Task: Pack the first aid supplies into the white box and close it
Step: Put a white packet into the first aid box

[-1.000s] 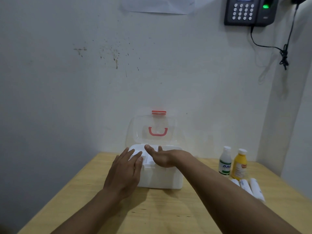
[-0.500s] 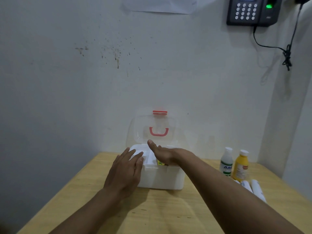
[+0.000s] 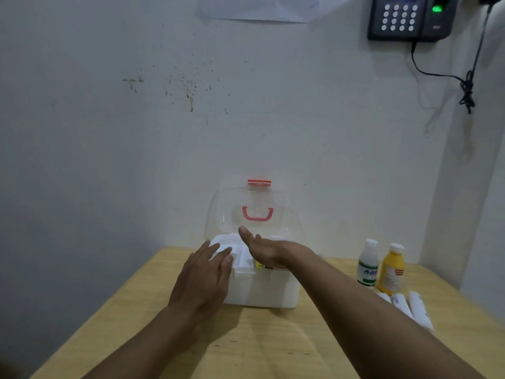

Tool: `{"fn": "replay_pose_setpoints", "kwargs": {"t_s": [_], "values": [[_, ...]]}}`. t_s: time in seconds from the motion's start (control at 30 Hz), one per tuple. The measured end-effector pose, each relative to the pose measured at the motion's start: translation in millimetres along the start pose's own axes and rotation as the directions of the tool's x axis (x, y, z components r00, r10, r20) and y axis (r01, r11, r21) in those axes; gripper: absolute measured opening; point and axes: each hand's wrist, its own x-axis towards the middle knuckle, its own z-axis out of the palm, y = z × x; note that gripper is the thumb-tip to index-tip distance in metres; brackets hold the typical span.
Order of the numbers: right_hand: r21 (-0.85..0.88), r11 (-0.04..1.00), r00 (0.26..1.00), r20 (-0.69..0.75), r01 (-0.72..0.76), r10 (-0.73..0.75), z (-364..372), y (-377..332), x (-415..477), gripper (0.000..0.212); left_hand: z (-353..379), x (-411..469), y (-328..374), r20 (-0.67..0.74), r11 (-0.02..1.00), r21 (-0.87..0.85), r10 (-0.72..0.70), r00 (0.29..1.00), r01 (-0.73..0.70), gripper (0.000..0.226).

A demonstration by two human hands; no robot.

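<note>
White box [image 3: 262, 289]: opaque plastic, rounded corners, smooth matte walls; sits on tabletop [image 3: 246, 346] directly under both hands, back edge near wall. Lid [image 3: 254, 206] clear plastic, rounded rect., hinged up & standing roughly upright behind the hands. Red U-shaped handle [image 3: 257, 214] on lid, red flat latch tab [image 3: 259, 183] at its top edge.

L hand [image 3: 203, 277]: open, palm down, fingers straight & close together, fingertips resting on the near-left rim of box / white insert tray [image 3: 240, 259]. Not gripping anything.

R hand [image 3: 263, 248]: open, fingers extended, thumb up, held edge-on over the box opening, reaching in from the right. Underside hidden, so can't tell if it touches contents. Small yellow-green item [image 3: 259, 265] visible inside box just below R palm; too small to ID.

Tray: white moulded plastic w/ divider walls, seated in top of box, partly covered by L fingertips.

Right of R forearm, well apart from box: white bottle [image 3: 368, 262], translucent, white cap, green/blue label, upright; yellow bottle [image 3: 391, 269], opaque, white cap, upright, just beside the white one. Nearer the camera: white cylindrical rolls/tubes [image 3: 410, 307] lying side by side, smooth, ends blurred.

Tabletop: pale yellow wood, visible grain, matte.
</note>
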Motion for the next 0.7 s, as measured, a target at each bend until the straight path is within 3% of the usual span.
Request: {"fn": "replay_pose_setpoints", "kwargs": {"t_s": [0.27, 0.43, 0.7], "values": [[-0.055, 0.998, 0.992, -0.120, -0.036, 0.029, -15, -2, -30, 0.092, -4, 2, 8, 0.031, 0.998, 0.058, 0.004, 0.999, -0.006, 0.063], [-0.050, 0.999, 0.964, -0.263, 0.008, -0.021, -29, 4, -51, 0.083, -1, -1, 28, 0.019, 0.989, 0.120, 0.078, 0.997, -0.080, 0.069], [-0.241, 0.970, 0.916, -0.379, 0.041, -0.133, -45, 27, -80, 0.077, 6, -9, 64, 0.127, 0.952, 0.248, 0.152, 0.980, -0.180, 0.074]]}}
